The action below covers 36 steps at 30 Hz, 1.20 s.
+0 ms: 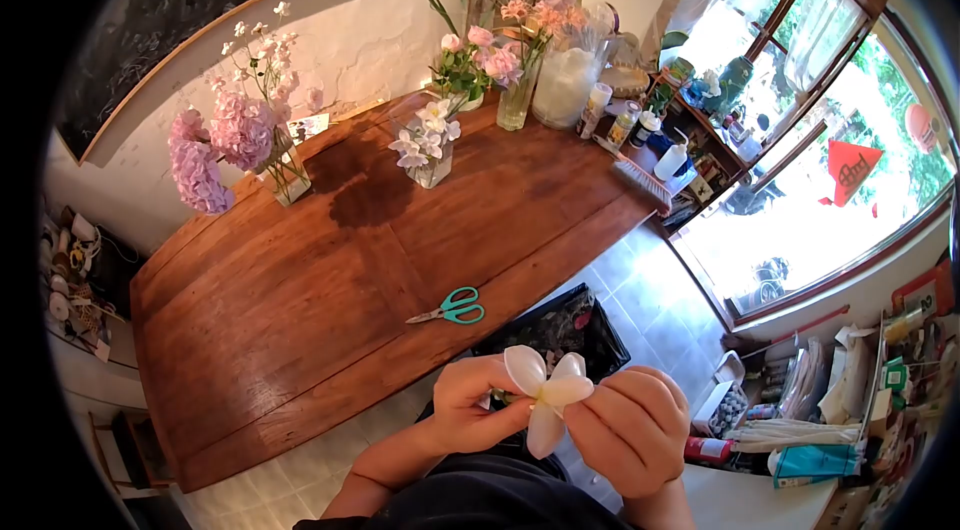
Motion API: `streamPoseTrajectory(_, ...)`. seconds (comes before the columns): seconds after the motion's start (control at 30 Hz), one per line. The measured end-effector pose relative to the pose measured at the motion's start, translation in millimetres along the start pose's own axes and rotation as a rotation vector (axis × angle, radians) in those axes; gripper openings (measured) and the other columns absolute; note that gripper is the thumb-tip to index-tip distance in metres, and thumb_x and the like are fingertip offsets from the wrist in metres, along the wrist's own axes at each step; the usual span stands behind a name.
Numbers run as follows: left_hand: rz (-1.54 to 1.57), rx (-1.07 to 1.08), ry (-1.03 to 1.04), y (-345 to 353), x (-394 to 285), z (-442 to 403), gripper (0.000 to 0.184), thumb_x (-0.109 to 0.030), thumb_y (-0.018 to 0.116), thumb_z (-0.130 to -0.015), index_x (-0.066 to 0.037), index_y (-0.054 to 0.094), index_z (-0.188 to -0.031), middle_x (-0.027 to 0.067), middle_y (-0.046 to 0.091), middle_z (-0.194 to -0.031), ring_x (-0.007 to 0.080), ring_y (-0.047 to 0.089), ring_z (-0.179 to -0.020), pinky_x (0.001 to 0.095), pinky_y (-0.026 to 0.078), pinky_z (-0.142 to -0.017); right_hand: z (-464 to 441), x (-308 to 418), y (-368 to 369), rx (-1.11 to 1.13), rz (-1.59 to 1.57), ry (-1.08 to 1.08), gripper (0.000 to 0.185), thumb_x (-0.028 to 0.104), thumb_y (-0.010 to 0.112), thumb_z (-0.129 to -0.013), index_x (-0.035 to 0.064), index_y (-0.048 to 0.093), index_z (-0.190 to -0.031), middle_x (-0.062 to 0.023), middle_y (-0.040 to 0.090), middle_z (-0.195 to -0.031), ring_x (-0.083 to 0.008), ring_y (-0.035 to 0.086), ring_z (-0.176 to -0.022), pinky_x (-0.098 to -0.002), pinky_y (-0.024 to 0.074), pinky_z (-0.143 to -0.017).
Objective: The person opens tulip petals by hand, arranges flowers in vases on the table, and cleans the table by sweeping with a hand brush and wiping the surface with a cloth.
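A white flower (546, 392) with broad petals and a yellowish centre is held up in front of my body, past the table's near edge. My left hand (474, 403) is closed, pinching the flower from its left side. On the other side, my right hand (632, 427) is closed with its fingertips at the petals. Its stem is mostly hidden by the fingers. Teal-handled scissors (452, 308) lie on the wooden table (270, 300) beyond my hands. Farther back stands a small glass vase (430, 172) of similar white flowers (427, 137).
Pink hydrangeas (243, 133) stand in a glass vase (287, 178) at the table's back left. Taller vases of pink and orange flowers (540, 18) line the back. A brush (642, 184) lies by the right corner. A black-lined bin (570, 330) sits below the near edge.
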<state>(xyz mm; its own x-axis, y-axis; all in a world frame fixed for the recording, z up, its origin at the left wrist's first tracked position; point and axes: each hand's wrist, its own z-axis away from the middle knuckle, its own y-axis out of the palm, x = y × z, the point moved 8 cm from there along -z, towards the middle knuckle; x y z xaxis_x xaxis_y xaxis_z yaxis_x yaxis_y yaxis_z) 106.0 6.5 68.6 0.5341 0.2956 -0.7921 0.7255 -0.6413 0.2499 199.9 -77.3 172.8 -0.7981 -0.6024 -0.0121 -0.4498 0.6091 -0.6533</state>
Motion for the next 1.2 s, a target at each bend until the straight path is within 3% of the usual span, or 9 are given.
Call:
streamPoseTrajectory(0.2, -0.091, -0.001, -0.044, -3, 4, 8, 0.016, -0.003, 0.07, -0.081, 0.0, 0.065, -0.096, 0.0119, 0.07, -0.091, 0.0154, 0.067, -0.076, 0.0259, 0.051, -0.067, 0, 10, 4, 0.054, 0.145, -0.065, 0.018, 0.007, 0.068, -0.07, 0.0016, 0.065, -0.087, -0.0079, 0.059, -0.082, -0.0195, 0.056, -0.075, -0.0285, 0.0511, -0.061)
streamPoseTrajectory(0.53, 0.107, -0.099, -0.038, -9, 13, 20, 0.019, -0.003, 0.071, -0.081, 0.005, 0.063, -0.096, 0.0116, 0.069, -0.091, 0.0131, 0.065, -0.076, 0.0252, 0.051, -0.068, 19, 19, 2, -0.05, 0.208, -0.213, 0.015, 0.01, 0.067, -0.076, 0.0057, 0.062, -0.09, -0.0072, 0.064, -0.085, -0.0181, 0.059, -0.076, -0.0283, 0.0524, -0.066)
streamPoseTrajectory(0.83, 0.077, -0.13, -0.026, -16, 25, 31, 0.026, -0.009, 0.075, -0.079, 0.006, 0.063, -0.096, 0.0129, 0.068, -0.092, 0.0167, 0.065, -0.08, 0.0284, 0.052, -0.071, 32, 11, 1, -0.175, 0.116, -0.272, 0.02, 0.006, 0.066, -0.071, 0.0044, 0.061, -0.09, -0.0076, 0.063, -0.079, -0.0189, 0.057, -0.072, -0.0291, 0.0493, -0.064)
streamPoseTrajectory(0.93, 0.138, -0.166, -0.072, -12, 29, 29, 0.023, -0.008, 0.075, -0.079, 0.005, 0.063, -0.094, 0.0134, 0.068, -0.091, 0.018, 0.065, -0.081, 0.0304, 0.052, -0.072, 34, -3, 3, -0.18, 0.051, -0.169, 0.02, 0.005, 0.065, -0.07, 0.0028, 0.061, -0.09, -0.0089, 0.062, -0.08, -0.0205, 0.057, -0.072, -0.0308, 0.0493, -0.062)
streamPoseTrajectory(1.07, 0.117, -0.168, -0.072, -12, 30, 23, 0.023, -0.006, 0.076, -0.077, 0.004, 0.063, -0.093, 0.0135, 0.068, -0.091, 0.0186, 0.065, -0.079, 0.0302, 0.051, -0.071, 52, -34, -3, -0.283, -0.014, 0.127, 0.025, -0.001, 0.068, -0.067, 0.0021, 0.058, -0.09, -0.0099, 0.063, -0.083, -0.0247, 0.057, -0.073, -0.0352, 0.051, -0.063)
streamPoseTrajectory(1.17, 0.054, -0.178, -0.082, -13, 37, 25, 0.024, -0.003, 0.077, -0.075, 0.003, 0.062, -0.092, 0.0133, 0.068, -0.09, 0.0175, 0.065, -0.079, 0.0288, 0.05, -0.069, 45, -50, -20, -0.405, -0.303, 0.343, 0.026, -0.001, 0.068, -0.067, 0.0013, 0.059, -0.091, -0.0104, 0.062, -0.083, -0.0259, 0.057, -0.073, -0.0353, 0.0504, -0.064)
streamPoseTrajectory(1.2, 0.041, -0.175, -0.082, -13, 39, 26, 0.024, -0.002, 0.077, -0.074, 0.003, 0.062, -0.092, 0.0133, 0.068, -0.089, 0.017, 0.065, -0.078, 0.0284, 0.05, -0.069, 35, -53, -19, -0.353, -0.39, 0.355, 0.03, 0.002, 0.072, -0.067, -0.0003, 0.061, -0.094, -0.0106, 0.062, -0.083, -0.0271, 0.056, -0.075, -0.0348, 0.0491, -0.066)
